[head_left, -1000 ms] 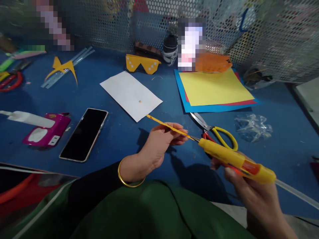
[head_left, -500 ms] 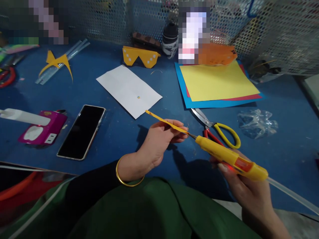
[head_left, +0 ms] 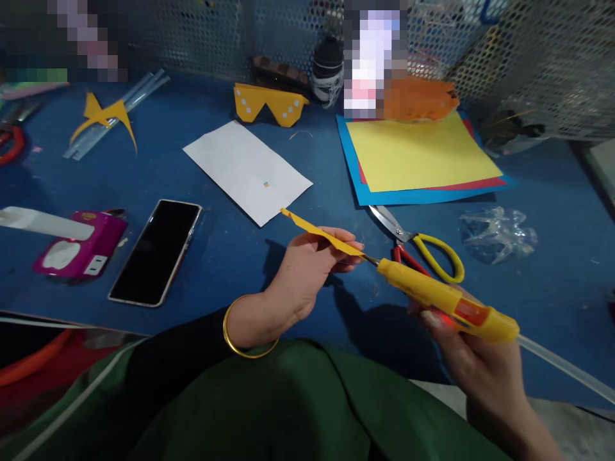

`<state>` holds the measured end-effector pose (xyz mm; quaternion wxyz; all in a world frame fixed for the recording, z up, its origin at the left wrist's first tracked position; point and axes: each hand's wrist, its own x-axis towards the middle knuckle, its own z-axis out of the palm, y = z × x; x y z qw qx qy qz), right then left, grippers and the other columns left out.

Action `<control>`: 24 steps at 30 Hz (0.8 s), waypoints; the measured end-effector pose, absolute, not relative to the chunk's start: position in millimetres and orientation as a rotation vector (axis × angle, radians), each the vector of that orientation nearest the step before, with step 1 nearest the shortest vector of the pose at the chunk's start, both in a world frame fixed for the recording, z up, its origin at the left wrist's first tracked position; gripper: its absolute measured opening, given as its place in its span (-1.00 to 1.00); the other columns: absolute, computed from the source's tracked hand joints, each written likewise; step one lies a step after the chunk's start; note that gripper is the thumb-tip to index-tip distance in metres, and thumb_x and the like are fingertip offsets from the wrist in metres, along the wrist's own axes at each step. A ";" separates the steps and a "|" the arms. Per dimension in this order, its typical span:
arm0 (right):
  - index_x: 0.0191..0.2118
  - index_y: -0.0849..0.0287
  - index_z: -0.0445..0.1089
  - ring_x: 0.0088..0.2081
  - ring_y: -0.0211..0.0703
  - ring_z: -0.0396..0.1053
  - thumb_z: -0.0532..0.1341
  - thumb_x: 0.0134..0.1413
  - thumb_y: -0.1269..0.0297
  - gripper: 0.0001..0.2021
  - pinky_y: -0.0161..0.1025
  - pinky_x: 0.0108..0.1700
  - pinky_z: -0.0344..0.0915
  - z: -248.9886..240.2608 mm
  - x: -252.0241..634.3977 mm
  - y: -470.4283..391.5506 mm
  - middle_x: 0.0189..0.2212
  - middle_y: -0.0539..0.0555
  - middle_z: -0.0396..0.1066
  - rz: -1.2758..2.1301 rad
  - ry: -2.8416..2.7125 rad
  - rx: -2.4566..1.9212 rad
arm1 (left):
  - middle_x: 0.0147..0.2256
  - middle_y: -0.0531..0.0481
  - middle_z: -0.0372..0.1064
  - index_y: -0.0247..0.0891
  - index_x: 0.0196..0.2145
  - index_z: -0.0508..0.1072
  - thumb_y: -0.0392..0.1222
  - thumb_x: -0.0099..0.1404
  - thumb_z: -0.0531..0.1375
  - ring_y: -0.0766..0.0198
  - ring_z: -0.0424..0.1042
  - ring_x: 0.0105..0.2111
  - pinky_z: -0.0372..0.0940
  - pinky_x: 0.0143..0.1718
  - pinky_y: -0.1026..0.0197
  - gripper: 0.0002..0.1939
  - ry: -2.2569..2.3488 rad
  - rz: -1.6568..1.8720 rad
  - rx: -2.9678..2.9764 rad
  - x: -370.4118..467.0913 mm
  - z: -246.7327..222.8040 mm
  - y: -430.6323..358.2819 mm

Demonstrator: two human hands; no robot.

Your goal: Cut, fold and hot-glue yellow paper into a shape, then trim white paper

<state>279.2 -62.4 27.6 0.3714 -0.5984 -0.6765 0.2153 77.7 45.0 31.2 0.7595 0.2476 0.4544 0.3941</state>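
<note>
My left hand [head_left: 314, 266] pinches a narrow piece of yellow-orange paper [head_left: 307, 225], seen nearly edge-on and slanting down to the right. In my right hand [head_left: 473, 349] is a yellow hot glue gun [head_left: 423, 288], a clear glue stick [head_left: 562, 366] jutting from its back end. The gun's metal nozzle meets the right end of the paper piece, and a red light glows near my thumb. Just beyond the gun lie scissors [head_left: 401, 234] with one yellow and one red handle. White paper [head_left: 247, 169] lies past my left hand.
Yellow paper glasses [head_left: 269, 104] stand near the mesh wall [head_left: 192, 45]. Coloured sheets [head_left: 423, 153] lie at the back right, with crumpled clear plastic [head_left: 497, 234] in front. A phone [head_left: 156, 253] and a purple device [head_left: 79, 246] are at left. Cut yellow paper [head_left: 106, 115] rests on clear sticks.
The yellow-orange paper piece has tilted slightly, showing a bit more of its flat face. The nozzle stays at its right end. The whole view has shifted a little.
</note>
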 end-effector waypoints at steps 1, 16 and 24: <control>-0.23 0.05 0.46 -0.38 -0.15 0.40 0.22 0.24 0.31 -0.94 -0.24 -0.38 0.31 27.2 279.4 -62.4 -0.36 0.03 0.44 0.549 -1.740 -1.531 | -0.39 -0.03 0.55 -0.30 -0.39 0.54 -0.28 0.07 0.39 0.28 0.53 -0.39 0.42 -0.21 0.17 -0.88 0.991 0.854 0.537 77.9 31.3 45.1; -0.25 0.06 0.45 -0.38 -0.14 0.41 0.22 0.25 0.29 -0.94 -0.22 -0.39 0.31 26.3 279.0 -63.0 -0.38 0.04 0.43 0.501 -1.742 -1.544 | -0.40 -0.02 0.55 -0.29 -0.40 0.54 -0.31 0.10 0.36 0.28 0.53 -0.40 0.43 -0.21 0.15 -0.92 0.983 0.864 0.526 77.9 29.7 44.3; -0.23 0.06 0.46 -0.38 -0.10 0.42 0.23 0.23 0.27 -0.94 -0.19 -0.39 0.33 24.6 280.5 -63.8 -0.37 0.05 0.45 0.493 -1.733 -1.550 | -0.39 -0.03 0.55 -0.30 -0.39 0.54 -0.31 0.09 0.36 0.27 0.53 -0.39 0.42 -0.21 0.15 -0.91 0.985 0.864 0.524 77.8 30.0 45.2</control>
